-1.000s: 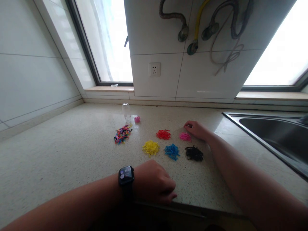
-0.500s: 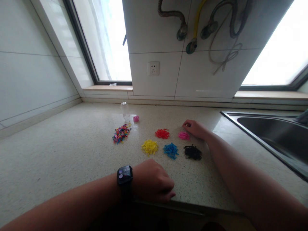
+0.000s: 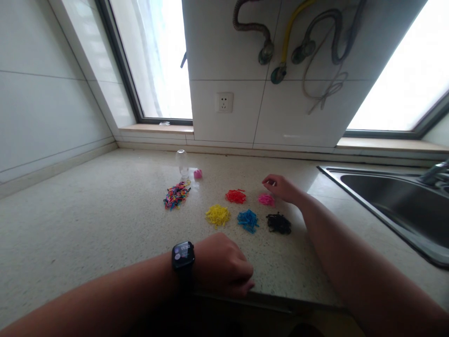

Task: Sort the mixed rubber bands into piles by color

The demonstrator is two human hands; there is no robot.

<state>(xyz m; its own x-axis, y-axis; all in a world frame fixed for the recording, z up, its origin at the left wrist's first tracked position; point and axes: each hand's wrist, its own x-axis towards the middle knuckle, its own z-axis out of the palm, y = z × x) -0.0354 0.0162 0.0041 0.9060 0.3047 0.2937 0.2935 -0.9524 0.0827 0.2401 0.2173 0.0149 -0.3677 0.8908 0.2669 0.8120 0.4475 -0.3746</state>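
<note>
Small heaps of tiny rubber bands lie on the speckled countertop (image 3: pixel 87 220): a mixed-colour heap (image 3: pixel 176 194), red (image 3: pixel 235 196), pink (image 3: pixel 266 200), yellow (image 3: pixel 218 215), blue (image 3: pixel 248 220) and black (image 3: pixel 278 223). My right hand (image 3: pixel 280 187) reaches out just behind the pink heap, fingers curled down towards the counter; what they pinch, if anything, is too small to see. My left hand (image 3: pixel 224 270), a dark smartwatch (image 3: pixel 183 256) on its wrist, rests as a loose fist at the counter's front edge, with nothing visible in it.
A clear little bottle (image 3: pixel 181 162) lies beside a pink cap (image 3: pixel 198 174) behind the mixed heap. A steel sink (image 3: pixel 393 206) is set into the counter at the right. Hoses (image 3: pixel 280 42) and a wall socket (image 3: pixel 225 102) are on the tiled wall between two windows.
My right hand has shifted slightly left beside the pink heap. The view has tilted a little; my left hand stays put.
</note>
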